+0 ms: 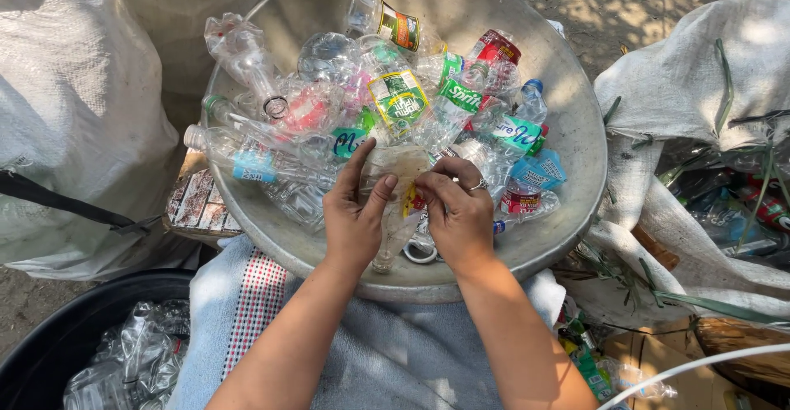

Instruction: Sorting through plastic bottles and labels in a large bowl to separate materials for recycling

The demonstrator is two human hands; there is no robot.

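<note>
A big round metal basin [576, 130] rests on my lap, filled with several crushed clear plastic bottles [395, 97] carrying green, blue and red labels. My left hand [354, 217] grips a clear bottle [395, 171] at the basin's near edge, neck pointing toward me. My right hand [457, 213], a ring on one finger, pinches the yellow and red label [410, 204] on that same bottle. Both hands touch the bottle, side by side.
Large white woven sacks stand at the left [74, 114] and right [699, 81]; the right one shows more bottles inside. A black tub [49, 336] at lower left holds stripped clear bottles. A blue towel [378, 352] covers my lap. Cardboard lies at lower right.
</note>
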